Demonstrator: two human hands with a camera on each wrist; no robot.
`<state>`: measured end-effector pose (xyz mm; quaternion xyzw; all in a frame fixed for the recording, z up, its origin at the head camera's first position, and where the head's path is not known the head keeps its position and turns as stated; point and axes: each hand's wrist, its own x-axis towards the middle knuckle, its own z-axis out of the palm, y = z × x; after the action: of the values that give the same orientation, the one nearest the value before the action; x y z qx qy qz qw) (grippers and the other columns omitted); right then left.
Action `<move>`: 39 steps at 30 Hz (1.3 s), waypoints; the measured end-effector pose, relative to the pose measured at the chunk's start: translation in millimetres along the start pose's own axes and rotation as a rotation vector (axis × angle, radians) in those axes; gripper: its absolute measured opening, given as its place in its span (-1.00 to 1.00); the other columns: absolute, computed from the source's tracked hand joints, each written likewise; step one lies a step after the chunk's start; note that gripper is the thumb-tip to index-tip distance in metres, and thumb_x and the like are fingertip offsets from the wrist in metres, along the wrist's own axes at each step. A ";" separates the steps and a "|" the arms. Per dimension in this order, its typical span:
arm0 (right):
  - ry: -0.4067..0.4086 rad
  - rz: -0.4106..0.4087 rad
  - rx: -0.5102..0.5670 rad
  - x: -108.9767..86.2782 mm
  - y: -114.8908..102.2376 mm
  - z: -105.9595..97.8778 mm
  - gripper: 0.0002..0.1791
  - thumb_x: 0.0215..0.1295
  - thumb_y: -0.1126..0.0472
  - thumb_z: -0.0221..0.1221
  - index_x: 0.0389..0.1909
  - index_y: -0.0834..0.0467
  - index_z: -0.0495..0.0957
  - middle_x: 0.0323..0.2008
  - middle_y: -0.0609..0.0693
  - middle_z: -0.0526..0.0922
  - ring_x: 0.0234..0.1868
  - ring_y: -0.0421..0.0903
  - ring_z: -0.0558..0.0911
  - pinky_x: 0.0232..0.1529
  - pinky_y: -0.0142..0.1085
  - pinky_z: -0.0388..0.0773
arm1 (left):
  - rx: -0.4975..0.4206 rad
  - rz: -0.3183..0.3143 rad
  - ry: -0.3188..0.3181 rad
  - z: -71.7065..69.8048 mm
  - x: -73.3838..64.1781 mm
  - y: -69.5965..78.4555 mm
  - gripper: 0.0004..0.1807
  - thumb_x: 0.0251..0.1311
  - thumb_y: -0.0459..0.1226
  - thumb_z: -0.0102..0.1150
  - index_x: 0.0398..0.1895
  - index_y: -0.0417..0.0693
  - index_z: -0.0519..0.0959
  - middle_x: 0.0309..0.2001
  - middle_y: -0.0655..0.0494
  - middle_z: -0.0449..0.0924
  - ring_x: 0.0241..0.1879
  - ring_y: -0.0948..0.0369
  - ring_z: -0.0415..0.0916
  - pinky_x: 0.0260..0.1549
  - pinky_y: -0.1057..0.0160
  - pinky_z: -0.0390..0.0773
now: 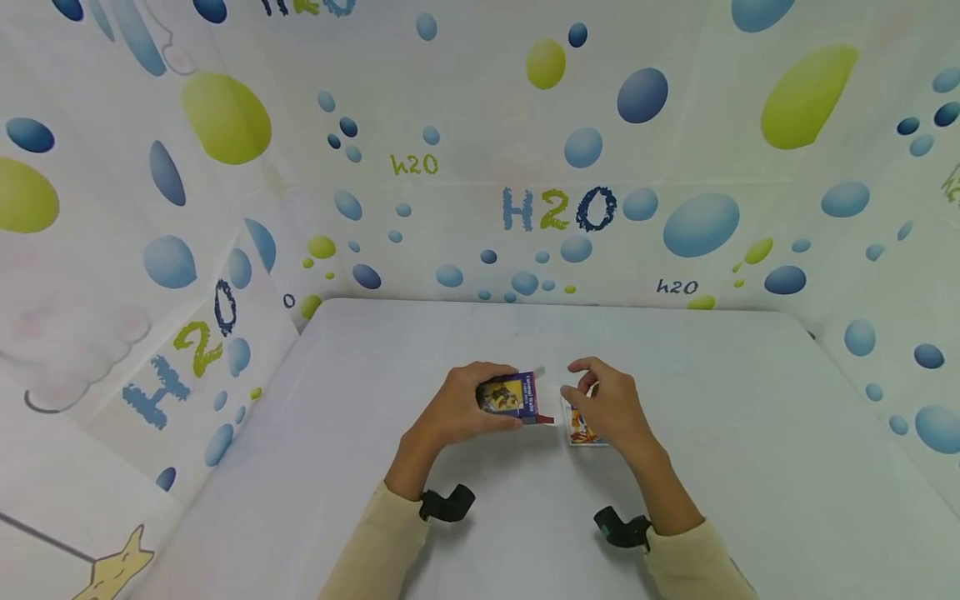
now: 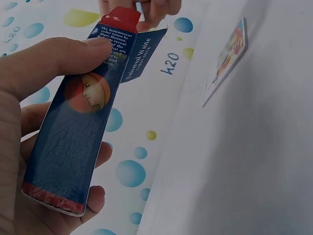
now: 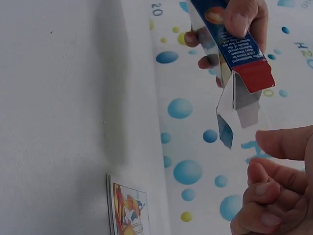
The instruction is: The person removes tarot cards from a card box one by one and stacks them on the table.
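Observation:
A dark blue tarot deck box [image 1: 506, 397] with red ends is gripped in my left hand [image 1: 459, 408], thumb on one narrow side and fingers on the other. Its open end points toward the right hand, and the left wrist view shows a blue flap [image 2: 145, 54] lettered "Universal Waite" folded out. My right hand [image 1: 613, 410] hovers just beyond the open end, thumb and fingers apart and loosely bent, with nothing between them. Below it a small stack of picture cards [image 1: 581, 430] lies face up on the table, partly covered by the hand in the head view.
The white table [image 1: 360, 375] spreads around both hands. Behind it and at its sides hangs a white sheet [image 1: 480, 108] printed with blue and green drops and "H2O". Black wrist mounts [image 1: 448, 503] sit by both sleeves.

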<state>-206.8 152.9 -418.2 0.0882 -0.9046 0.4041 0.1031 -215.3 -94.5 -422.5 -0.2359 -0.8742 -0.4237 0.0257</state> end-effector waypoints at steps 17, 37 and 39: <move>-0.150 -0.037 0.226 -4.8 -3.5 18.6 -0.87 0.24 0.43 0.21 -0.23 0.21 0.56 -0.41 0.01 0.58 -0.39 -0.09 0.54 -0.41 -0.37 0.54 | -0.002 0.103 -0.041 11.6 1.2 7.4 -0.28 -0.14 -0.16 0.64 0.21 0.02 0.61 0.10 0.18 0.65 0.03 0.24 0.51 0.03 0.16 0.56; -0.262 0.085 0.512 -3.4 -3.9 18.0 -0.77 0.32 0.47 0.11 -0.02 0.33 0.44 -0.34 0.14 0.58 -0.38 -0.08 0.56 -0.43 -0.35 0.56 | -0.020 0.141 -0.016 8.0 0.7 6.2 -0.27 -0.18 -0.16 0.66 0.18 0.01 0.63 0.09 0.18 0.66 0.01 0.26 0.53 0.00 0.18 0.57; -0.281 0.086 0.532 -2.7 -4.1 16.2 -0.76 0.34 0.46 0.14 0.01 0.31 0.45 -0.35 0.14 0.58 -0.41 -0.08 0.57 -0.47 -0.33 0.56 | -0.023 0.144 -0.009 6.6 0.6 6.1 -0.27 -0.18 -0.15 0.66 0.18 0.01 0.63 0.09 0.17 0.66 0.01 0.25 0.54 0.00 0.17 0.58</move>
<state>-205.1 138.3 -426.6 0.1287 -0.7754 0.6146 -0.0669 -212.2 -86.0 -422.1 -0.3004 -0.8501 -0.4297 0.0497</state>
